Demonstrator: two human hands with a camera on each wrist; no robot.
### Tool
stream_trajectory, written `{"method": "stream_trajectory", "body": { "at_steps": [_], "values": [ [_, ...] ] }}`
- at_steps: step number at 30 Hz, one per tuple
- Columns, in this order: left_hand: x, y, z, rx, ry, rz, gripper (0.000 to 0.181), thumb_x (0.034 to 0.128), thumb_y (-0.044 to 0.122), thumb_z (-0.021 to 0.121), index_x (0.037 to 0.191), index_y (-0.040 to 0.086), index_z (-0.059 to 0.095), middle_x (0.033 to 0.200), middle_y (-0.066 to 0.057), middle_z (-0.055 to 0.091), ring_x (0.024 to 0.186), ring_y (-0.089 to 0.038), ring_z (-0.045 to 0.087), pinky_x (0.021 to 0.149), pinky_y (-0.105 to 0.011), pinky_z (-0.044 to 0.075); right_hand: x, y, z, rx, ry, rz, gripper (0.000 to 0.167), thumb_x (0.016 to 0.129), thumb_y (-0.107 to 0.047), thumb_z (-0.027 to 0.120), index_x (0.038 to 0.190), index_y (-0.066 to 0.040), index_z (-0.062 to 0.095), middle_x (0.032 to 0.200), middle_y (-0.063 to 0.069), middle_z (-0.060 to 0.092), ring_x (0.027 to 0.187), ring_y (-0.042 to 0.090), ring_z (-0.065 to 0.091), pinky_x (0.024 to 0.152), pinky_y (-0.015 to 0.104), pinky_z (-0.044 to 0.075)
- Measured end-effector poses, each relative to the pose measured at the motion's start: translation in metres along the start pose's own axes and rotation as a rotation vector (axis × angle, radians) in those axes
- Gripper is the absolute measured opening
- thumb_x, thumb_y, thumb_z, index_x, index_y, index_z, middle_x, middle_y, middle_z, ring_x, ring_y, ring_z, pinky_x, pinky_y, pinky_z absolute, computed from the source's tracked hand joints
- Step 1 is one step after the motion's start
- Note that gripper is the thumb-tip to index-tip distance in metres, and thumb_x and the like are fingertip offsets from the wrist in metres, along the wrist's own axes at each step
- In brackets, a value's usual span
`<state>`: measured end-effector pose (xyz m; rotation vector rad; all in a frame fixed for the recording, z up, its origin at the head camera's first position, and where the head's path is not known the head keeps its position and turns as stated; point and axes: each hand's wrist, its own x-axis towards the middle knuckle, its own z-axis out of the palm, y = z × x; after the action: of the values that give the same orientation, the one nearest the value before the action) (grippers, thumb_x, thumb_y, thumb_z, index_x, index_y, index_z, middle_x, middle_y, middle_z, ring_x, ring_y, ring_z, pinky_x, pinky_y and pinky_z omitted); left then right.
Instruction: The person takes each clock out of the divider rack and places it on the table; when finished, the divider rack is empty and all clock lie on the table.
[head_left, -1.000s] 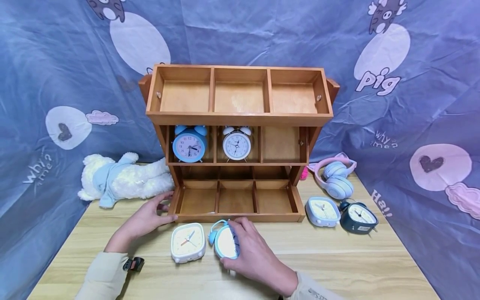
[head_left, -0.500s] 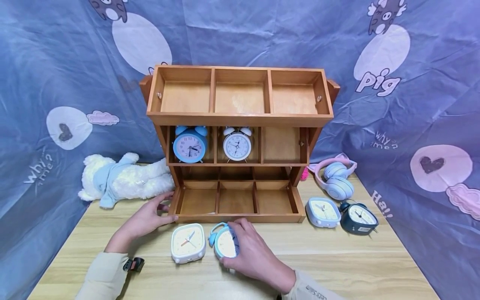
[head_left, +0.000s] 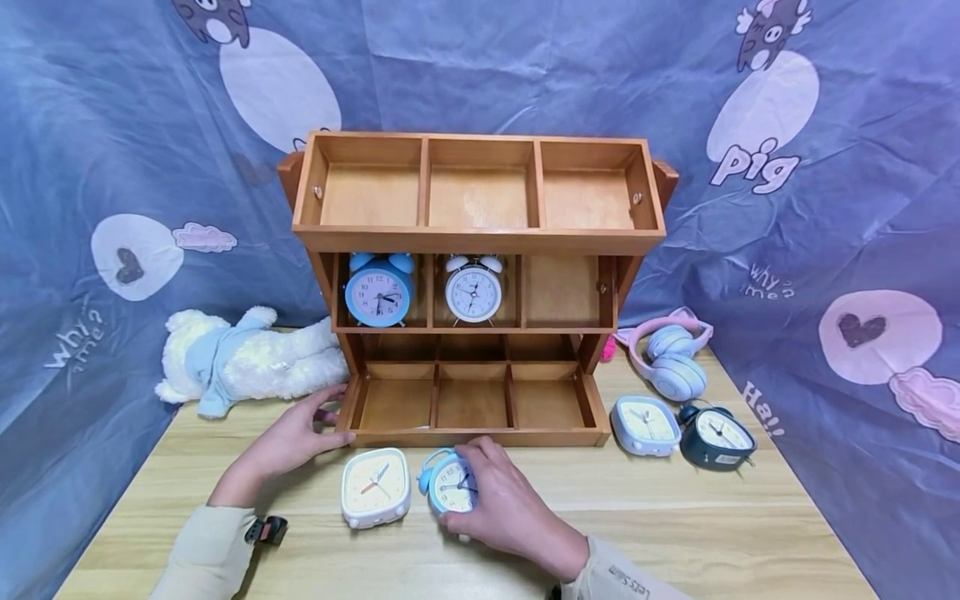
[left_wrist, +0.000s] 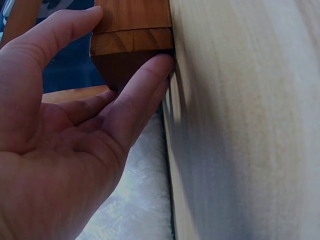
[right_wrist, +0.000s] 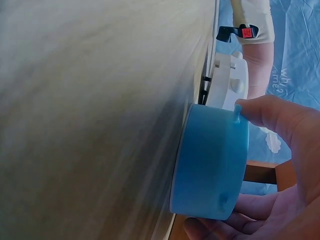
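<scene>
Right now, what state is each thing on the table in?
Small blue bell clock: face up, gripped by the right hand
White square clock: face up
Pale blue square clock: face up
Dark clock: face tilted up
Shelved blue clock: upright
Shelved white clock: upright
Plush bear: lying down
Headphones: lying down
Wooden shelf: standing, left hand touching its lower corner

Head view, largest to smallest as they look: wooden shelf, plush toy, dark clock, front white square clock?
1. Wooden shelf
2. Plush toy
3. Unranked: dark clock and white square clock look alike; the white one is nearer.
</scene>
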<state>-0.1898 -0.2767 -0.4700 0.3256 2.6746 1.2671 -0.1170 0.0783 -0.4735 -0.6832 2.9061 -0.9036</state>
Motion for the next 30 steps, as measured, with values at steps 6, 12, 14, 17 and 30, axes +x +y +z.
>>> {"method": "stream_trajectory", "body": {
  "at_steps": [6,12,14,17,30],
  "values": [
    [0.001,-0.001,0.000,0.024,0.006,0.005,0.093,0.0992,0.029,0.087,0.169,-0.006,0.037,0.167,-0.032,0.050,0.132,-0.044,0.067,0.083,-0.030,0.062,0.001,0.001,0.000,0.006,-0.011,-0.002,0.095,0.077,-0.039,0.100,0.155,-0.002,0.061,0.145,0.006,0.064,0.127,0.020,0.065,0.112,0.043,0.060],
    [0.001,-0.002,0.000,0.022,0.003,-0.002,0.093,0.0991,0.029,0.087,0.169,-0.006,0.037,0.168,-0.032,0.049,0.133,-0.045,0.066,0.082,-0.031,0.062,0.000,0.000,-0.001,0.025,-0.015,0.002,0.097,0.080,-0.042,0.098,0.159,-0.003,0.058,0.149,0.007,0.062,0.131,0.023,0.065,0.115,0.047,0.058],
    [0.000,-0.002,0.000,0.026,0.002,0.001,0.092,0.0994,0.029,0.087,0.169,-0.006,0.037,0.168,-0.032,0.049,0.134,-0.046,0.066,0.083,-0.031,0.062,-0.001,-0.001,-0.002,0.034,-0.009,0.003,0.097,0.081,-0.043,0.098,0.160,-0.005,0.057,0.149,0.007,0.062,0.131,0.023,0.066,0.115,0.048,0.058],
    [0.001,-0.001,0.001,0.028,0.000,0.001,0.092,0.0997,0.029,0.087,0.169,-0.006,0.037,0.169,-0.032,0.048,0.134,-0.046,0.066,0.083,-0.032,0.062,0.000,-0.002,-0.006,0.048,0.006,0.002,0.097,0.082,-0.043,0.098,0.162,-0.007,0.056,0.151,0.008,0.062,0.131,0.024,0.066,0.114,0.049,0.059],
    [0.000,-0.002,0.002,0.003,-0.004,0.000,0.092,0.0994,0.027,0.087,0.169,-0.006,0.036,0.168,-0.033,0.048,0.133,-0.047,0.066,0.077,-0.031,0.063,0.008,-0.002,-0.028,0.189,0.072,0.006,0.091,0.089,-0.040,0.095,0.166,-0.017,0.052,0.161,0.007,0.058,0.148,0.032,0.060,0.121,0.060,0.053]
  ]
}}
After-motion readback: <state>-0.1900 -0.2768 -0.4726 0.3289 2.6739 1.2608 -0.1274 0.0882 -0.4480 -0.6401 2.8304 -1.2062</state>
